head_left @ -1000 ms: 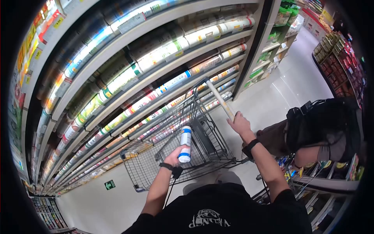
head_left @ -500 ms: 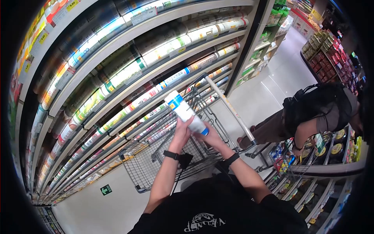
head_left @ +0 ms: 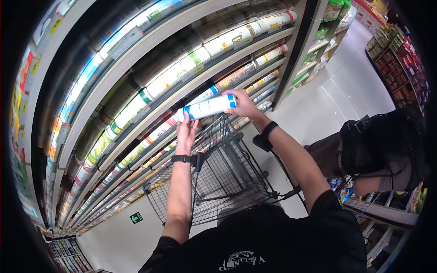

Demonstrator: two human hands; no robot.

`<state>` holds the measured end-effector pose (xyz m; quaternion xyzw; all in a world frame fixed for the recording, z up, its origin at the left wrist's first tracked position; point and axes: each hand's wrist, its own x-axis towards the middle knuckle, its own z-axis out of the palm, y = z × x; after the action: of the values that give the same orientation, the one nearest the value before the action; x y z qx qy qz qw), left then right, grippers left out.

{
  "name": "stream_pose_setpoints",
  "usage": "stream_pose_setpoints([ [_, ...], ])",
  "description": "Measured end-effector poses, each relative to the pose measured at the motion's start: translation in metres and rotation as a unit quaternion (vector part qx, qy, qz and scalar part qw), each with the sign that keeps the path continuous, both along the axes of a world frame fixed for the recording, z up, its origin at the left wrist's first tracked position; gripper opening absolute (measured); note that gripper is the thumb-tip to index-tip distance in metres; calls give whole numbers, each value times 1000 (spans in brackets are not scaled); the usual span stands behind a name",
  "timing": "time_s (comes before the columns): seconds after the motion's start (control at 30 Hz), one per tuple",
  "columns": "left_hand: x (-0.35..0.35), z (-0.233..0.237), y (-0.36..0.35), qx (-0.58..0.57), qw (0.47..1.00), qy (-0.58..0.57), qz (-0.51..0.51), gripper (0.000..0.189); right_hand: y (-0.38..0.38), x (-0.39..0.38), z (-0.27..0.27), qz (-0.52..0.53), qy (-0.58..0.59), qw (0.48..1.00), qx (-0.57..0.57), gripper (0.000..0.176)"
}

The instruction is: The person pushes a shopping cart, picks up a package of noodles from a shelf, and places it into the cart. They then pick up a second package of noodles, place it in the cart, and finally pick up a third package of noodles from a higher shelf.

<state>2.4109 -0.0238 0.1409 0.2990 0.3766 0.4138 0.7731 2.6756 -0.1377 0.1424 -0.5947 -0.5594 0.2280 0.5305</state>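
A white pack of dried noodles with blue ends is held up in front of the shelf, lying nearly level. My left hand supports its left end from below, fingers and thumb against the wrapper. At the other end, my right hand grips the pack from the side. Beneath both forearms stands a wire shopping cart. Similar cylindrical packs line the shelf just behind the held one.
Long shelves curve along the left and front. Another person with a black bag stands close on the right. A floor sign with an arrow lies at the lower left. Stacked goods stand across the aisle.
The noodle pack has turned from a steep slant to nearly level and moved up towards the shelf. My hands have spread to its two ends. The other person's bag has shifted lower in view.
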Motion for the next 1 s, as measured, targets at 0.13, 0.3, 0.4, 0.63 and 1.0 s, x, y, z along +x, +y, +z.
stream_pose_setpoints([
  [0.13,0,-8,44,49,998,5,44,46,54,4,31,12,-70,997,-27,62],
  [0.3,-3,-14,68,74,989,48,122,24,107,4,59,8,-353,917,-184,46],
  [0.4,8,-4,64,95,986,43,133,23,144,18,30,-2,-350,918,-188,30],
  [0.63,32,-18,70,67,957,73,273,20,168,20,24,24,-324,919,-222,34],
  [1.0,22,-25,80,55,945,140,291,18,192,15,-10,-4,-367,918,-152,52],
])
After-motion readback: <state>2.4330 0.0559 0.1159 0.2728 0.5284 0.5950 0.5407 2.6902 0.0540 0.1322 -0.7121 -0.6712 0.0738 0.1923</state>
